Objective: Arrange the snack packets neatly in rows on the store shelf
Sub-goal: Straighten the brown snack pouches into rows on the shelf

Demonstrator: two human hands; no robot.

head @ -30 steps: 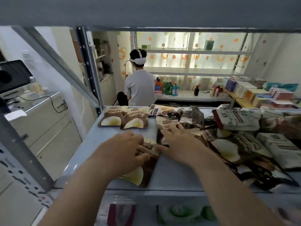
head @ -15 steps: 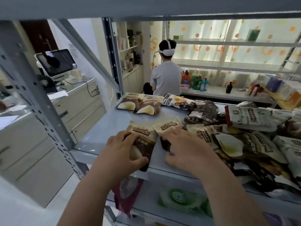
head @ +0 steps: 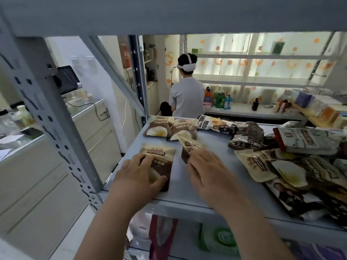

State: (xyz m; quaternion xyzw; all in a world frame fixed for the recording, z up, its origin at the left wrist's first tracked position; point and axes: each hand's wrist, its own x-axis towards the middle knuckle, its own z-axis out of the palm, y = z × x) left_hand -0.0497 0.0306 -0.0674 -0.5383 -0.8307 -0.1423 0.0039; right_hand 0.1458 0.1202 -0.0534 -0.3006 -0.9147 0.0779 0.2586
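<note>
Fingers relaxed, our left hand (head: 139, 175) pressed the front packet (head: 159, 154) onto the shelf (head: 216, 147); our right hand (head: 206, 171) pinched the tilted packet (head: 188, 144).

Left hand (head: 139, 177) flat, palm down; right hand (head: 208, 171) palm down, fingertips slightly curled.

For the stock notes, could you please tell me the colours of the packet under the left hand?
Packet: cream top, dark brown below; head view.
</note>
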